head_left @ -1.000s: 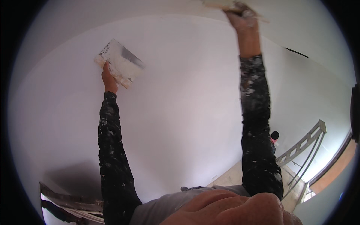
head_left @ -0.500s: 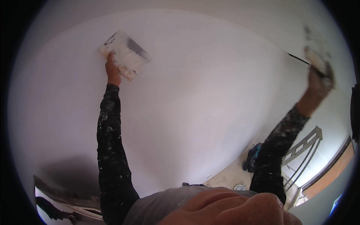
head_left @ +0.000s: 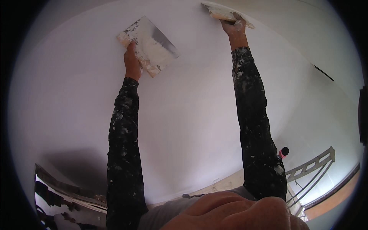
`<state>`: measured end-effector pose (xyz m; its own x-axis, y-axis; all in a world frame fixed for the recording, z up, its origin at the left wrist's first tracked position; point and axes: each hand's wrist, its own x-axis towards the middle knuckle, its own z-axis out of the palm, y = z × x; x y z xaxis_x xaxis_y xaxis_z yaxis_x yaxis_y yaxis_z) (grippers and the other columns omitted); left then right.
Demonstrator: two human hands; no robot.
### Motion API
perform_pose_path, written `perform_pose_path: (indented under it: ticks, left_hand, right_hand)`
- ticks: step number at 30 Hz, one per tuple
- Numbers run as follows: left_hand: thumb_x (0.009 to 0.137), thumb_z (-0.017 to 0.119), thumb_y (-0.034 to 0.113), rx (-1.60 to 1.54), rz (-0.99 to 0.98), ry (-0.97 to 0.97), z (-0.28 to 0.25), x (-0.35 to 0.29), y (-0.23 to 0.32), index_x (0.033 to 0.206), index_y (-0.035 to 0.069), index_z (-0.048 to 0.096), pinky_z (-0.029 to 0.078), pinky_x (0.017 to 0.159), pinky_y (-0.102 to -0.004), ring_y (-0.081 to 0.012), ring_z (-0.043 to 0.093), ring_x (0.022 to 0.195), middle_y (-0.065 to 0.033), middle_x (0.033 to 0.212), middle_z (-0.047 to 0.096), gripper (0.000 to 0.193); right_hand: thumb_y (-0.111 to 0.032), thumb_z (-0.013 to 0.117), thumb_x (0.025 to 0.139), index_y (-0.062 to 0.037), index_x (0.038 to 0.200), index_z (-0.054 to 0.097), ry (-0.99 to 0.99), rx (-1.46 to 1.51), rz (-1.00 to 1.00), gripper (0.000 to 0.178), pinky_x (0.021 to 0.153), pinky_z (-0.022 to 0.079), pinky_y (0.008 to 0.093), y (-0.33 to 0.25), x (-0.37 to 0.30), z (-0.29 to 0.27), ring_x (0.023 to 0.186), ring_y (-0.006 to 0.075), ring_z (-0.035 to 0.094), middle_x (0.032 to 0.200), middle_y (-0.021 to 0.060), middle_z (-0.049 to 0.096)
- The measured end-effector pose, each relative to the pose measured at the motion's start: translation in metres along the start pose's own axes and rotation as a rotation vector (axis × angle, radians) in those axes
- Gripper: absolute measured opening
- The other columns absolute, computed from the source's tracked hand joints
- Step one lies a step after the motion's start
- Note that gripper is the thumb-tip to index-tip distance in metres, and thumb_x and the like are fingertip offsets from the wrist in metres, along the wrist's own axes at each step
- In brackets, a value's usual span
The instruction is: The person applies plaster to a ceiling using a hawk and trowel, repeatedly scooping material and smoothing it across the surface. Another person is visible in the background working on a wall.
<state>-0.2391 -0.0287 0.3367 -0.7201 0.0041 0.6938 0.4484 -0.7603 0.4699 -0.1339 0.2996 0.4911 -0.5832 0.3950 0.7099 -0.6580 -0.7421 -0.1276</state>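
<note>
My left hand (head_left: 132,63) is closed around the handle edge of a wide, flat plastering knife (head_left: 157,48). Pale plaster is spread over its blade, and one strip of bare metal shows. My right hand (head_left: 235,28) is raised high, gripping a second plastering knife (head_left: 218,12) by its pale handle edge. That blade is tilted at the top of the white wall (head_left: 191,115), by the bend to the ceiling; whether it touches is hard to tell. Both dark sleeves are spotted with plaster.
A metal scaffold frame (head_left: 312,165) stands at the lower right, near an orange-brown panel (head_left: 333,193). A dark slot (head_left: 324,73) marks the surface at right. Beside my right sleeve shows a black-and-pink shape (head_left: 284,151). A frame (head_left: 63,188) with dark shapes is at lower left.
My right hand has swung left from the far right, up to the top of the wall, with its plastering knife. My left hand and its knife appear slightly higher and farther right.
</note>
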Motion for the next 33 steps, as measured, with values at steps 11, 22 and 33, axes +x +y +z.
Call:
perform_pose_path:
  ticks: [11,22,33]
  left_hand:
    - [0.096,0.053,0.038,0.010,0.013,-0.016,-0.027,0.015,-0.002,0.129,-0.002,0.052,0.044,0.095,-0.0314,-0.0192,0.056,0.110,-0.0079,0.120,0.058,0.051]
    - [0.097,0.051,0.038,0.029,0.021,0.026,-0.013,0.003,0.000,0.129,-0.002,0.051,0.045,0.097,-0.0312,-0.0198,0.057,0.111,-0.0083,0.121,0.058,0.051]
    - [0.098,0.051,0.038,0.040,0.032,0.013,-0.018,0.005,-0.005,0.130,-0.002,0.049,0.046,0.096,-0.0319,-0.0199,0.058,0.111,-0.0085,0.121,0.058,0.051]
  right_hand:
    - [0.009,0.055,0.084,0.0044,0.081,0.048,-0.189,-0.041,0.000,0.009,0.092,0.051,0.0446,-0.102,-0.066,0.094,0.081,0.0265,0.054,0.082,0.0122,0.055]
    - [-0.002,0.063,0.076,0.0060,0.133,0.039,-0.076,-0.214,-0.421,0.063,0.115,0.031,0.0497,-0.133,-0.167,0.040,0.126,0.0328,0.046,0.133,0.0219,0.048]
    - [-0.005,0.046,0.090,0.0009,0.129,0.044,-0.005,-0.053,-0.070,0.039,0.111,0.035,0.0579,-0.014,0.001,-0.027,0.130,0.0362,0.043,0.135,0.0184,0.048]
